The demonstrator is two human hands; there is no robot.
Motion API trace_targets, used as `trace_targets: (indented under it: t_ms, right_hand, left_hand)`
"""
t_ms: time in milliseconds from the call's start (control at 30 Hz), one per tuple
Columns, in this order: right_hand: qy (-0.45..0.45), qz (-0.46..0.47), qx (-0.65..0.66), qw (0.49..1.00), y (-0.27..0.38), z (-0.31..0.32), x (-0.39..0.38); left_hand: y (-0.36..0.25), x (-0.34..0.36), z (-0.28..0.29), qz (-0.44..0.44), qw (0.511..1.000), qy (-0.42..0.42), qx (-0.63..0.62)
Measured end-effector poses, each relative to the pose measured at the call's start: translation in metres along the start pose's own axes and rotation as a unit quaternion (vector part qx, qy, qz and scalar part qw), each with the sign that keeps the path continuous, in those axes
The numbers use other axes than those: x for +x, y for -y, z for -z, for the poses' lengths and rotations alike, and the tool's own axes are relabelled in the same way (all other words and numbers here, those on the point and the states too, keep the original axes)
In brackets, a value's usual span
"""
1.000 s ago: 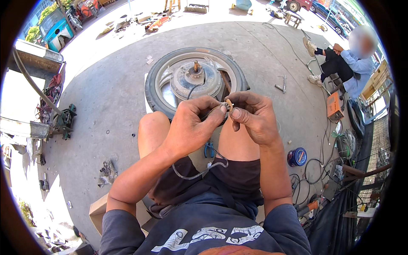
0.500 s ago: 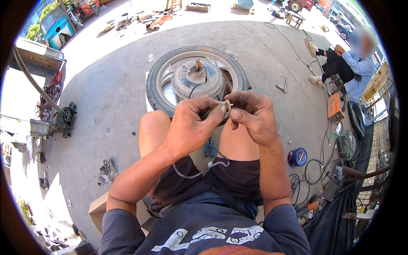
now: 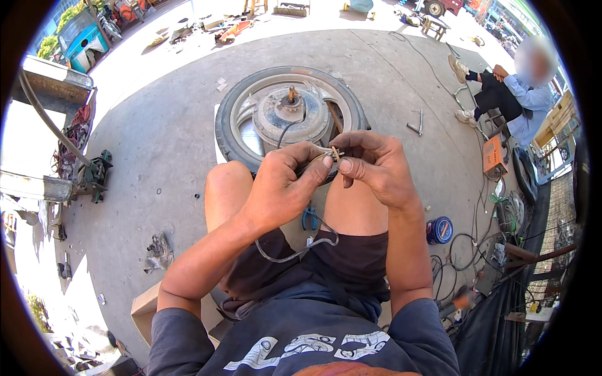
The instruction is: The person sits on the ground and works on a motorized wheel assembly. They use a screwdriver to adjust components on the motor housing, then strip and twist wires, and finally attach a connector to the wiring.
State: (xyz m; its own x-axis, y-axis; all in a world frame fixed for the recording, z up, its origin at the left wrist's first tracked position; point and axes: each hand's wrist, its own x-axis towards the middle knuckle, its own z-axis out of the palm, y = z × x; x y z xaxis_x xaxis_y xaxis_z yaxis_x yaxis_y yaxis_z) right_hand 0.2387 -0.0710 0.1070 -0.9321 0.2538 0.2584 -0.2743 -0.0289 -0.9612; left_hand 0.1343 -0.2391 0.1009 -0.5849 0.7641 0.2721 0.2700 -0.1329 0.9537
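Note:
My left hand [image 3: 279,185] is closed, pinching a bundle of thin wires [image 3: 323,149] between thumb and forefinger. At the wire ends sits a small brown ring-like piece [image 3: 336,154], and my right hand [image 3: 382,169] is closed on it with thumb and fingertips. Its exact kind is too small to tell. Just beyond my hands a wheel with a black tyre [image 3: 227,135] lies flat, its grey hub motor [image 3: 269,122] facing up with a brassy axle [image 3: 292,96]. A dark cable [image 3: 285,132] leaves the hub toward my hands. A grey cable [image 3: 291,257] loops over my lap.
Blue-handled pliers [image 3: 309,219] lie between my legs. To the right are a round blue tub [image 3: 439,230], a T-shaped metal tool [image 3: 416,124], an orange machine [image 3: 495,155], tangled cables and a seated person [image 3: 523,103]. A plastic bag [image 3: 158,253] and cardboard box [image 3: 145,307] lie left.
My right hand has shifted very slightly, its fingertips still at the brown piece, which has tilted a little. My left hand keeps nearly the same place. The wheel has not moved.

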Motion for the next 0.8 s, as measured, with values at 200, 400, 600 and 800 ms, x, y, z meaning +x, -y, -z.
trace_targets:
  t_ms: [200, 400, 600, 800]
  right_hand:
    - [0.005, -0.011, -0.012, 1.0, -0.001, -0.003, 0.001]
    - [-0.001, -0.004, -0.027, 1.0, -0.002, -0.003, 0.001]
    - [0.007, 0.0, -0.03, 1.0, -0.002, -0.004, 0.002]
    - [0.015, 0.021, -0.025, 0.999, -0.004, -0.008, 0.003]
  left_hand:
    - [-0.005, -0.003, 0.003, 0.017, 0.998, 0.025, 0.057]
    - [-0.021, -0.005, 0.002, -0.044, 0.991, 0.013, 0.128]
    - [-0.005, -0.003, 0.002, -0.121, 0.983, 0.005, 0.138]
    - [-0.011, -0.005, 0.003, -0.088, 0.989, 0.004, 0.116]
